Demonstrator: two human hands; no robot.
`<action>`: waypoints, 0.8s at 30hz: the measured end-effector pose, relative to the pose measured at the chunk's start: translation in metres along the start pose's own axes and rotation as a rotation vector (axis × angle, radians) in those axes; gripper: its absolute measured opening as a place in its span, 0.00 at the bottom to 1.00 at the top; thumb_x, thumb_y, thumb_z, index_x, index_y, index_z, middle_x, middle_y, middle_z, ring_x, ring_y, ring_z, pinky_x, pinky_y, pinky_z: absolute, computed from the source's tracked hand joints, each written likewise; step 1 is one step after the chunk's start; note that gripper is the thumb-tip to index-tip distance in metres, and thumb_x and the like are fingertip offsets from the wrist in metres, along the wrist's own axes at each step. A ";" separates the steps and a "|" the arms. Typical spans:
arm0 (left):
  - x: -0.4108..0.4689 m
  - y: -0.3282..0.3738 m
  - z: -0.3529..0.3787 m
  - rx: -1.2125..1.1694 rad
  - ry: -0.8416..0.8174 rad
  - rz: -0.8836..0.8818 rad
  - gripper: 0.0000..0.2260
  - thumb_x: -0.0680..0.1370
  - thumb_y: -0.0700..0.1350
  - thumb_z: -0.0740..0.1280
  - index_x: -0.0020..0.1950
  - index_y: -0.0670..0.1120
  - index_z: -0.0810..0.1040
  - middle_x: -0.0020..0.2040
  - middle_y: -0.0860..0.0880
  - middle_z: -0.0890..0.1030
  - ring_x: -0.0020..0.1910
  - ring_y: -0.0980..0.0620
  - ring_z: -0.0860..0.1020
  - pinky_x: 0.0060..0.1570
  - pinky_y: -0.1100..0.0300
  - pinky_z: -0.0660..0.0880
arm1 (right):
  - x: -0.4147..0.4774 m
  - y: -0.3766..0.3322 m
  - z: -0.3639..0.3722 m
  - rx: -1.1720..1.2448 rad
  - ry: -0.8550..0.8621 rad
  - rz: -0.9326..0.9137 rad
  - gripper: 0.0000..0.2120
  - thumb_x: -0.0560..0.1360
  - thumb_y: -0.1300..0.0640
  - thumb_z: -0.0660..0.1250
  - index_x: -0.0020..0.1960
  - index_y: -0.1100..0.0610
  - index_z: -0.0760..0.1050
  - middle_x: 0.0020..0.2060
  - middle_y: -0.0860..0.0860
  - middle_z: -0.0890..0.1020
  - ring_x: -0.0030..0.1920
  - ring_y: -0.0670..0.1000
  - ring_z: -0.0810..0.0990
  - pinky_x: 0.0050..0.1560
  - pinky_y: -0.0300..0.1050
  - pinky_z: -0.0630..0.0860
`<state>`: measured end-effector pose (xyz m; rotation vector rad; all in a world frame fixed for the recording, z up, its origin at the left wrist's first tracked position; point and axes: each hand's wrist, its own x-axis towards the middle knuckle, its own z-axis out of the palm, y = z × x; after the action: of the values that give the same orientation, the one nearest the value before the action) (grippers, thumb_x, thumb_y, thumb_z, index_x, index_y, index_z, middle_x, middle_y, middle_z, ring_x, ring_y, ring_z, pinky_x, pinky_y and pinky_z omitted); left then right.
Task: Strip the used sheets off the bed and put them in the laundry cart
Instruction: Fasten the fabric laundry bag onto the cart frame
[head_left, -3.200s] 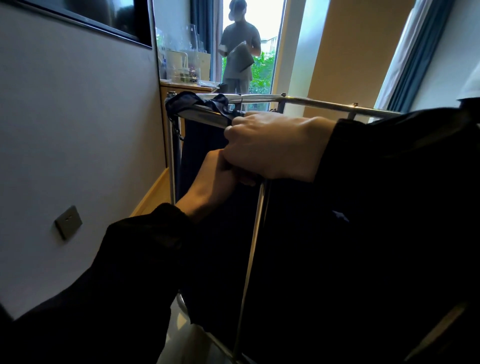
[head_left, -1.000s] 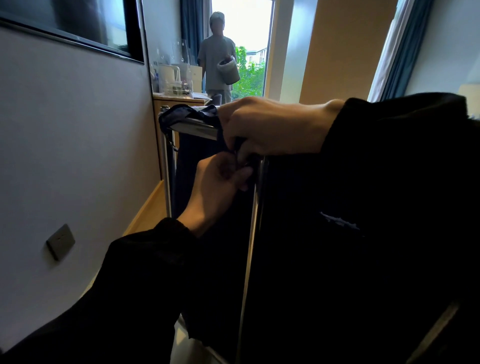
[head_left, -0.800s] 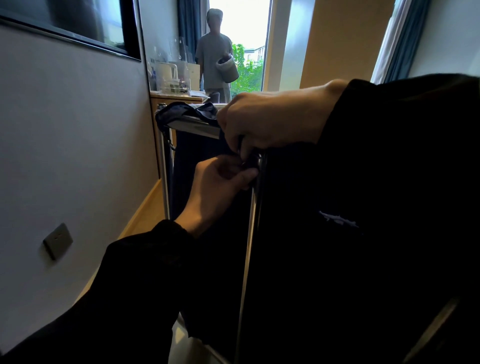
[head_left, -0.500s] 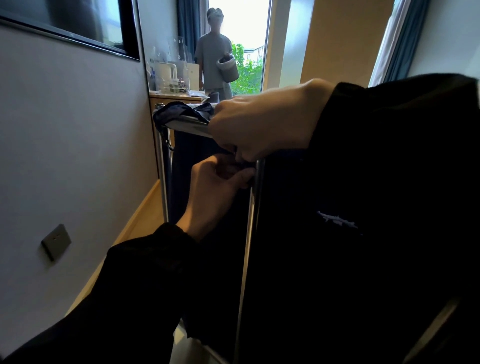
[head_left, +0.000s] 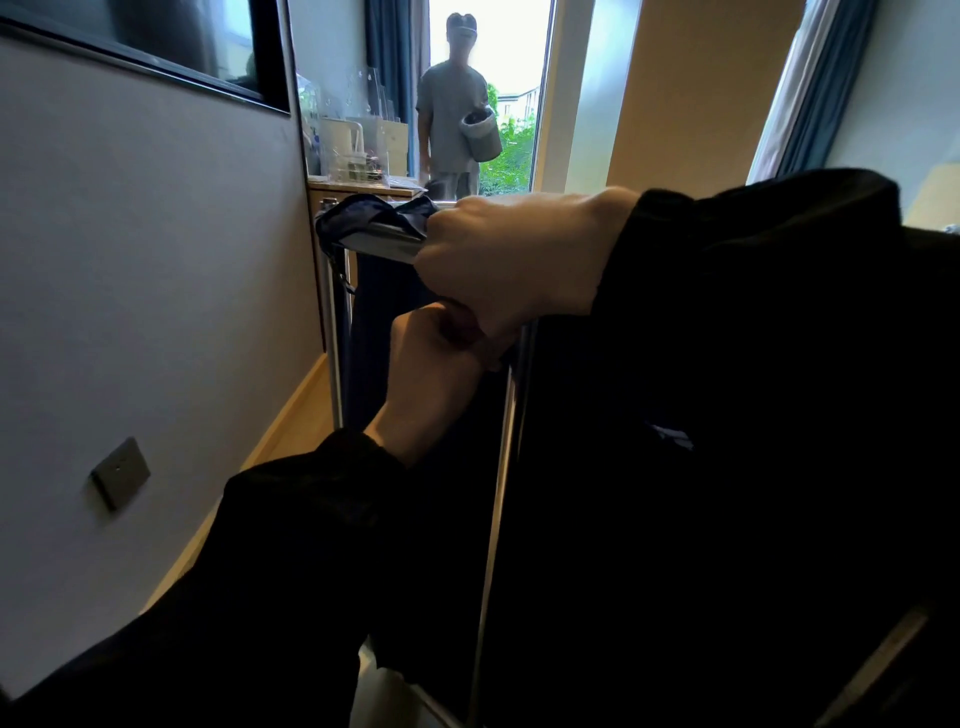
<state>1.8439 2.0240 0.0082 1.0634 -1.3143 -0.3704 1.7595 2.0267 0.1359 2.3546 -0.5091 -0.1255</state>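
Cart (head_left: 500, 467) beside wall (head_left: 156, 291), dark bag (head_left: 363, 218) over its top. R hand (head_left: 511, 260) clenched on cart's top rail, near corner; L hand (head_left: 431, 369) just under, fingers curled, grasp hidden – can't tell.

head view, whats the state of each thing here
right hand, grips rail
left hand, curled beneath the right, what it holds hidden
bag, hooked over rail corner
curtain, drawn aside
bin, held by person at the window
screen, dark
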 end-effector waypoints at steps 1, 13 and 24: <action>0.000 0.000 0.001 -0.009 0.010 -0.013 0.09 0.70 0.39 0.75 0.32 0.42 0.79 0.30 0.49 0.81 0.28 0.60 0.77 0.30 0.66 0.71 | -0.002 -0.002 -0.002 0.006 -0.010 0.031 0.17 0.68 0.55 0.71 0.32 0.55 0.62 0.32 0.48 0.63 0.35 0.54 0.68 0.38 0.50 0.76; -0.003 0.006 0.003 -0.006 0.097 -0.071 0.11 0.71 0.47 0.71 0.39 0.39 0.79 0.29 0.47 0.82 0.30 0.53 0.82 0.35 0.53 0.79 | -0.009 0.010 0.003 0.103 0.106 0.056 0.08 0.68 0.59 0.65 0.33 0.61 0.70 0.30 0.52 0.69 0.37 0.59 0.74 0.37 0.53 0.77; -0.004 0.021 -0.010 0.373 0.077 0.126 0.17 0.78 0.52 0.63 0.37 0.41 0.76 0.32 0.46 0.76 0.33 0.48 0.74 0.32 0.55 0.66 | -0.013 0.021 0.032 0.512 0.471 0.191 0.08 0.75 0.59 0.63 0.44 0.60 0.80 0.43 0.54 0.75 0.44 0.53 0.75 0.45 0.43 0.69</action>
<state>1.8452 2.0420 0.0241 1.2817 -1.4047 0.0130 1.7331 1.9971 0.1255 2.6789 -0.5723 0.7092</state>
